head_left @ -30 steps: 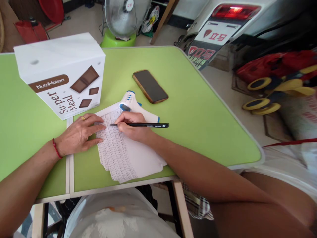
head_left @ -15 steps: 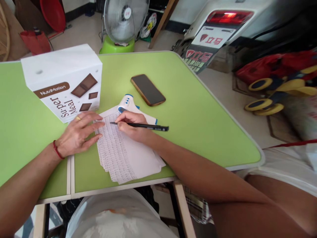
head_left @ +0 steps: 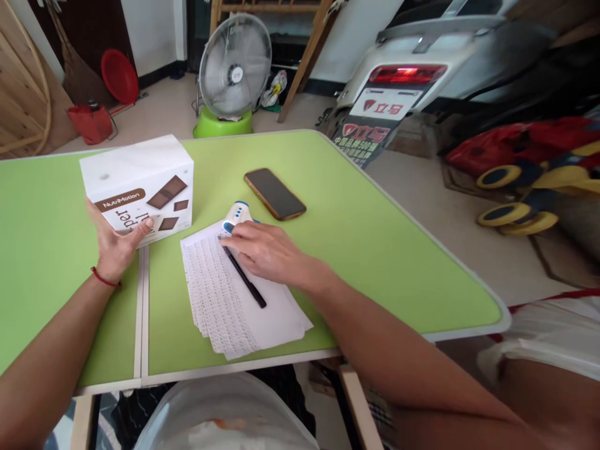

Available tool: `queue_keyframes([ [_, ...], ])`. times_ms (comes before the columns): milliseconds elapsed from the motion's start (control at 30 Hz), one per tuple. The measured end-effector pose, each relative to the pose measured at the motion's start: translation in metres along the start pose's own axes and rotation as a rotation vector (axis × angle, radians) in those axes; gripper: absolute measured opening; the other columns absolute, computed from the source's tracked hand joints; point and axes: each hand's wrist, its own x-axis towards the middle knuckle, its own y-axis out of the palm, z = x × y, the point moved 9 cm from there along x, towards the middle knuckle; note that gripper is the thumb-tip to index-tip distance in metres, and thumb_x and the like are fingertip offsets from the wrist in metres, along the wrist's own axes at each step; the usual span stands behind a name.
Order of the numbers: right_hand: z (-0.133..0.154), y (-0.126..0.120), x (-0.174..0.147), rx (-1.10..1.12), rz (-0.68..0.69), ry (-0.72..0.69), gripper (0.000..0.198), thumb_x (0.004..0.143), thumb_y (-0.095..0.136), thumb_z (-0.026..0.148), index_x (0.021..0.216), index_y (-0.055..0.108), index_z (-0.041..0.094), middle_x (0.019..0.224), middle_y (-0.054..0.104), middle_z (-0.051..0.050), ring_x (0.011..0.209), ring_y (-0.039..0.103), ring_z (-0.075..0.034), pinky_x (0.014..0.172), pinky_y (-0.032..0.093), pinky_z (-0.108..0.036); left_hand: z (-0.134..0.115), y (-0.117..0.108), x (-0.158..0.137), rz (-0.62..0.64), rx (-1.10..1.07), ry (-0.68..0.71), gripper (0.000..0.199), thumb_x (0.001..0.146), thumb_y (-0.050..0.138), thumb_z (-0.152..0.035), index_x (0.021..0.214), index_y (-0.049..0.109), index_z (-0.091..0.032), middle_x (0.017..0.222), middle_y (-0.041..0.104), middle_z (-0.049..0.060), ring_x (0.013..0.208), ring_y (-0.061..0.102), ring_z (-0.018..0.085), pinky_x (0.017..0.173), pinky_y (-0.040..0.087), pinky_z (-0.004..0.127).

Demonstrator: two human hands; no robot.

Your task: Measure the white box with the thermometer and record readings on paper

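Note:
My left hand [head_left: 115, 240] grips the lower left edge of a white NutriMotion box [head_left: 135, 153], its thumb across the printed front and the other fingers partly hidden. On the table, sheets of paper [head_left: 276, 319] filled with rows of small writing lie in a loose stack. A black pen [head_left: 246, 278] rests slantwise on them, its upper end by my right fingertips. Fingers curled together, my right hand [head_left: 262, 247] covers the handle of a white and blue thermometer gun [head_left: 237, 214]; whether it holds anything is hidden.
A smartphone [head_left: 275, 194] in a brown case lies beyond the thermometer gun on the green table [head_left: 375, 269]. Behind the table stand a fan [head_left: 235, 72] on a green stool [head_left: 222, 125] and a scooter [head_left: 398, 81]. Another person's leg [head_left: 548, 394] shows at right.
My left hand has left the papers and taken hold of the box. The pen, formerly in my right hand, now lies on the papers. The view has tilted up.

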Motion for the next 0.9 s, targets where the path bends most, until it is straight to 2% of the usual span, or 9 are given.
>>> queue_keyframes([
  [100, -0.025, -0.013, 0.000, -0.028, -0.072, 0.306, 0.033, 0.084, 0.052, 0.017, 0.114, 0.062, 0.013, 0.109, 0.063, -0.015, 0.106, 0.057, -0.028, 0.084, 0.044, -0.036, 0.012, 0.000, 0.003, 0.011, -0.084, -0.054, 0.069, 0.064, 0.086, -0.039, 0.120, 0.051, -0.020, 0.117, 0.064, 0.010, 0.108, 0.063, 0.030, 0.100, 0.049, 0.054],
  [200, -0.049, -0.003, -0.006, -0.065, 0.084, 0.563, 0.045, 0.083, 0.055, 0.031, 0.119, 0.057, 0.005, 0.112, 0.061, -0.023, 0.103, 0.058, -0.035, 0.081, 0.045, -0.042, 0.024, 0.004, 0.003, 0.106, -0.073, -0.138, 0.052, 0.060, 0.088, -0.039, 0.098, 0.060, -0.017, 0.105, 0.068, 0.009, 0.097, 0.066, 0.030, 0.089, 0.055, 0.053],
  [267, -0.057, 0.008, -0.010, -0.030, 0.199, 0.625, 0.041, 0.086, 0.051, 0.032, 0.115, 0.058, 0.005, 0.109, 0.062, -0.024, 0.097, 0.061, -0.034, 0.076, 0.046, -0.040, 0.029, 0.004, 0.003, 0.154, -0.070, -0.182, 0.050, 0.056, 0.089, -0.039, 0.090, 0.061, -0.016, 0.105, 0.069, 0.011, 0.095, 0.067, 0.031, 0.086, 0.057, 0.051],
  [367, -0.061, 0.013, -0.010, 0.049, 0.226, 0.633, 0.032, 0.085, 0.050, 0.029, 0.107, 0.061, 0.008, 0.104, 0.065, -0.021, 0.092, 0.063, -0.032, 0.074, 0.047, -0.039, 0.029, 0.001, 0.005, 0.142, -0.074, -0.169, 0.055, 0.054, 0.091, -0.038, 0.093, 0.060, -0.015, 0.105, 0.068, 0.011, 0.096, 0.066, 0.030, 0.085, 0.057, 0.048],
  [433, -0.063, 0.008, -0.010, 0.093, 0.126, 0.658, 0.031, 0.083, 0.053, 0.029, 0.106, 0.061, 0.009, 0.104, 0.064, -0.021, 0.093, 0.063, -0.032, 0.075, 0.048, -0.040, 0.029, -0.006, 0.006, 0.073, -0.067, -0.153, 0.062, 0.054, 0.091, -0.037, 0.101, 0.057, -0.016, 0.106, 0.068, 0.010, 0.097, 0.065, 0.029, 0.084, 0.057, 0.047],
  [533, -0.056, -0.012, -0.012, 0.339, -0.224, 0.649, 0.040, 0.074, 0.061, 0.027, 0.111, 0.055, 0.013, 0.106, 0.063, -0.017, 0.095, 0.061, -0.030, 0.075, 0.049, -0.041, 0.030, -0.014, 0.004, -0.040, -0.077, -0.167, 0.070, 0.054, 0.091, -0.035, 0.111, 0.053, -0.017, 0.111, 0.066, 0.011, 0.099, 0.064, 0.028, 0.084, 0.055, 0.045],
  [633, -0.032, -0.020, -0.017, 0.894, -0.509, 0.498, 0.039, 0.071, 0.062, 0.029, 0.107, 0.050, 0.020, 0.091, 0.062, -0.005, 0.077, 0.059, -0.019, 0.065, 0.049, -0.034, 0.029, -0.007, -0.003, -0.036, -0.161, -0.220, 0.066, 0.060, 0.089, -0.038, 0.113, 0.054, -0.017, 0.114, 0.065, 0.012, 0.101, 0.064, 0.028, 0.087, 0.055, 0.045],
  [767, 0.026, 0.002, -0.012, 1.518, -0.261, 0.316, 0.020, 0.073, 0.065, 0.031, 0.083, 0.050, 0.022, 0.067, 0.049, 0.004, 0.055, 0.045, -0.010, 0.052, 0.040, -0.027, 0.023, 0.015, -0.018, 0.054, -0.263, -0.306, 0.062, 0.065, 0.085, -0.040, 0.114, 0.054, -0.018, 0.113, 0.066, 0.012, 0.098, 0.066, 0.028, 0.083, 0.056, 0.046],
  [900, 0.055, 0.016, -0.009, 1.676, -0.072, 0.330, 0.018, 0.076, 0.064, 0.032, 0.077, 0.049, 0.021, 0.060, 0.050, 0.004, 0.053, 0.044, -0.010, 0.052, 0.039, -0.028, 0.024, 0.027, -0.030, 0.078, -0.216, -0.365, 0.065, 0.063, 0.086, -0.042, 0.112, 0.052, -0.017, 0.112, 0.066, 0.012, 0.095, 0.066, 0.028, 0.081, 0.056, 0.045],
])
